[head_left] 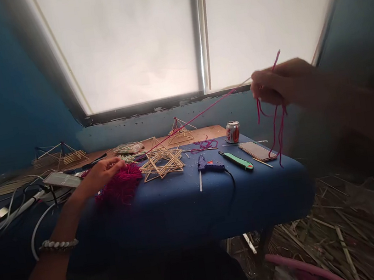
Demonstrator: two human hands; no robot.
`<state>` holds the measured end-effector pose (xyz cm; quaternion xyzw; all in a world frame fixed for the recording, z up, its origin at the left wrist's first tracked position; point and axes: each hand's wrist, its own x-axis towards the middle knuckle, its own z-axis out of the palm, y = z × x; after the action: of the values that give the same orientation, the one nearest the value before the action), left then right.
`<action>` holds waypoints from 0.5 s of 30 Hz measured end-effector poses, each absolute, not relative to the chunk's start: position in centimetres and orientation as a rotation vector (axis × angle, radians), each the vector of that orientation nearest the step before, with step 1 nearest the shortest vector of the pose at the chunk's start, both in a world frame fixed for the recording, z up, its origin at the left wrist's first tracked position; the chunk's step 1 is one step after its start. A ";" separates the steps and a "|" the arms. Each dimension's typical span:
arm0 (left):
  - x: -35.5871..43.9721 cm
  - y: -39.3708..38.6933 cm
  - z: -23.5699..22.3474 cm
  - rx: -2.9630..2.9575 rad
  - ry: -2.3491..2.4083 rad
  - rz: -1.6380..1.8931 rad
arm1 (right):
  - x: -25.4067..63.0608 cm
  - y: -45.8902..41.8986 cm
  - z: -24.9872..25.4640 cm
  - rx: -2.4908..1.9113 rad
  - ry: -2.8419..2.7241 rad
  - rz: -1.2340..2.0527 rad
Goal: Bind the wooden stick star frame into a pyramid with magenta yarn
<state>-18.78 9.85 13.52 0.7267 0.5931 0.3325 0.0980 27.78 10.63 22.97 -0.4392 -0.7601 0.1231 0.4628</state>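
My left hand (106,173) lies at the top edge of a tangled magenta yarn bundle (120,186), its fingers touching the yarn. Raised high at the right, my right hand (278,85) is shut on a magenta yarn strand (200,115). The strand runs down across the table past a straw star frame (160,163), and loose ends hang below my fist. A beaded bracelet (58,244) circles my left wrist.
On the blue-covered table (190,209) are a purple glue gun (210,167), a green utility knife (236,160), a phone (257,151), a soda can (233,132) and straw pyramids (179,131). White cables (26,209) lie at the left. Straw scraps (342,229) cover the floor at the right.
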 end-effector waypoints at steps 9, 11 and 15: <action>-17.4 8.5 8.2 2.015 1.408 0.691 | 21.7 18.8 30.2 -0.842 -1.811 0.292; -16.4 9.5 6.9 2.026 1.405 0.803 | 19.9 21.9 31.6 -0.877 -1.860 0.250; -14.3 11.6 4.4 2.014 1.382 0.983 | 17.7 27.7 34.6 -1.006 -1.726 0.104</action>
<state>-14.33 11.57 4.38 0.7404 0.5080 0.3613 0.2515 17.69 27.73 34.56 -0.4232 -0.7261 0.0437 0.5401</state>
